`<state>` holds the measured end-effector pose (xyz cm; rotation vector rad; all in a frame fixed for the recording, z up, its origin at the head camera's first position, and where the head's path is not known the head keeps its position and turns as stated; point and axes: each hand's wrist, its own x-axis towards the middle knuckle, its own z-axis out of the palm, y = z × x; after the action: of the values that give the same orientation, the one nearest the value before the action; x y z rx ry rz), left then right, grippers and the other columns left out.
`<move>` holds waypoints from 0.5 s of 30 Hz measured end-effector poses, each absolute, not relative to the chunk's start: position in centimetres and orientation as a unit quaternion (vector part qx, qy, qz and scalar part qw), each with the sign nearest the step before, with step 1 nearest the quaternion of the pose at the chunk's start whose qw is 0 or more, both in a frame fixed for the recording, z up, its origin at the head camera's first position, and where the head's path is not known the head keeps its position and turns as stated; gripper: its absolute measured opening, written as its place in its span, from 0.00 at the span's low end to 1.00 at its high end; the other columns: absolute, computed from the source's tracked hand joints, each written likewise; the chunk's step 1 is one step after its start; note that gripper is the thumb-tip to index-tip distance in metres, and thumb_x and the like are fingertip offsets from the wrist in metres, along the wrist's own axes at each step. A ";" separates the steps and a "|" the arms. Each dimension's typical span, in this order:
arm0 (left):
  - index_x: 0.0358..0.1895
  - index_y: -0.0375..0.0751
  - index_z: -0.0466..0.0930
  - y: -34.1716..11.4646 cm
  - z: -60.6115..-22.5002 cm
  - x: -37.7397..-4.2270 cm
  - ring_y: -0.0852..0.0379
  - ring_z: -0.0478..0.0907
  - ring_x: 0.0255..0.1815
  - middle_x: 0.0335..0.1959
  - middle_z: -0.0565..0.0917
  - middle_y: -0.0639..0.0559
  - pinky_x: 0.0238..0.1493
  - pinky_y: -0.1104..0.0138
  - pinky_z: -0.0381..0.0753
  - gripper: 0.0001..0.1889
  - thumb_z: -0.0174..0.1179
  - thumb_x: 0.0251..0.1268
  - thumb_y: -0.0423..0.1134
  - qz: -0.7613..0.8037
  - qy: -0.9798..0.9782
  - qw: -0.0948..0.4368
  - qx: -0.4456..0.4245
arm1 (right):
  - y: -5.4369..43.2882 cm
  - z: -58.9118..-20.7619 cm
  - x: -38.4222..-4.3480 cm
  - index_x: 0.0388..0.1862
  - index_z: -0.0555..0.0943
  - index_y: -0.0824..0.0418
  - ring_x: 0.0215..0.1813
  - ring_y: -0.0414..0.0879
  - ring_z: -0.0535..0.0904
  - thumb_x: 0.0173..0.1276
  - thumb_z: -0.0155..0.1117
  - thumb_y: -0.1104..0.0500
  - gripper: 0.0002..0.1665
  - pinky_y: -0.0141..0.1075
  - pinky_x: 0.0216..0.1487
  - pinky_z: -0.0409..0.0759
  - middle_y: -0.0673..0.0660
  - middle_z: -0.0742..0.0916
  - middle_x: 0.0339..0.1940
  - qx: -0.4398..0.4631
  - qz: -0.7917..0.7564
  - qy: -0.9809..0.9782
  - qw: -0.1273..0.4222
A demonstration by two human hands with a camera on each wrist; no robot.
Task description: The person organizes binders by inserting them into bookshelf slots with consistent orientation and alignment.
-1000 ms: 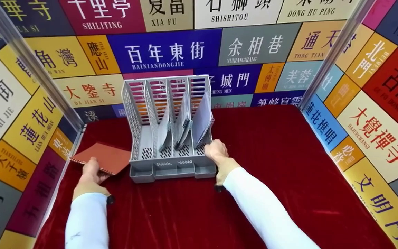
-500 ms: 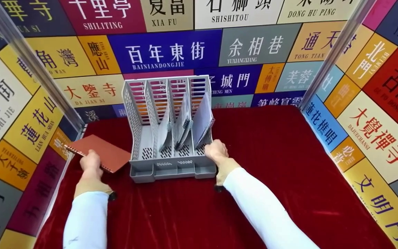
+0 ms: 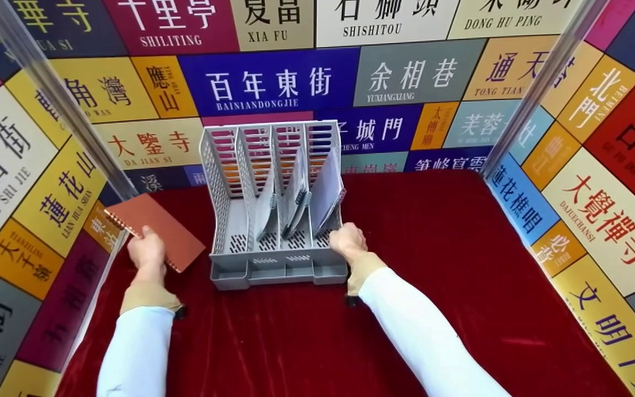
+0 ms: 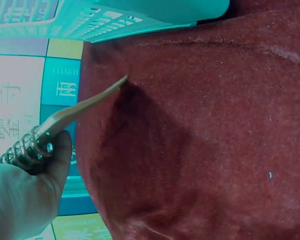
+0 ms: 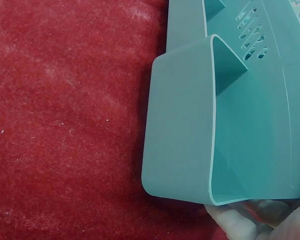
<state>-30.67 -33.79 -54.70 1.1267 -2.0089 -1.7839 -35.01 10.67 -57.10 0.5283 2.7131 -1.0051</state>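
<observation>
My left hand [image 3: 148, 249] grips a reddish-brown spiral notebook [image 3: 163, 223] by its coil-bound edge, left of a grey file organizer [image 3: 265, 274]. The notebook tilts, its coil side toward the left and its far corner near the organizer's left wall. In the left wrist view the notebook [image 4: 85, 106] appears edge-on, casting a shadow on the cloth, the thumb beside the coils. My right hand [image 3: 349, 241] holds the organizer's front right corner; its fingers [image 5: 235, 222] curl at the tray's end. Spiral notebooks [image 3: 327, 193] stand in the three right slots; the leftmost slot holds none.
Dark red velvet cloth [image 3: 433, 231] covers the table. Walls with printed street-name signs [image 3: 273, 82] enclose the back and both sides, with metal posts [image 3: 538, 94] at the back corners. The organizer stands near the back wall.
The left hand has raised the notebook and turned it more upright, its far edge swinging up and back. The right hand stays on the organizer's corner. The head view shifts slightly.
</observation>
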 end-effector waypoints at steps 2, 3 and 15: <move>0.83 0.30 0.67 -33.7 -54.5 -30.6 0.40 0.69 0.84 0.83 0.72 0.31 0.91 0.55 0.65 0.35 0.37 0.93 0.54 -0.603 -0.693 0.115 0.379 | 10.6 -57.0 -34.9 0.61 0.87 0.61 0.66 0.61 0.89 0.77 0.56 0.52 0.23 0.55 0.70 0.85 0.64 0.92 0.63 0.178 -0.341 0.918 0.098; 0.83 0.30 0.68 -33.6 -54.4 -30.5 0.39 0.69 0.84 0.83 0.72 0.31 0.91 0.54 0.64 0.35 0.37 0.93 0.55 -0.600 -0.697 0.117 0.375 | 10.6 -57.0 -34.8 0.60 0.88 0.61 0.65 0.61 0.89 0.77 0.56 0.52 0.22 0.54 0.69 0.85 0.64 0.92 0.62 0.178 -0.340 0.918 0.097; 0.72 0.30 0.78 -32.3 -53.0 -29.9 0.31 0.75 0.79 0.74 0.81 0.27 0.88 0.46 0.68 0.32 0.39 0.93 0.56 -0.550 -0.754 0.158 0.323 | 10.6 -57.2 -35.0 0.60 0.88 0.61 0.66 0.61 0.89 0.77 0.56 0.53 0.22 0.54 0.69 0.85 0.64 0.92 0.62 0.177 -0.339 0.919 0.095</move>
<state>-29.90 -32.26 -52.95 0.9228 -2.1564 -1.5732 -34.99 10.63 -57.21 0.5247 2.7246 -1.0051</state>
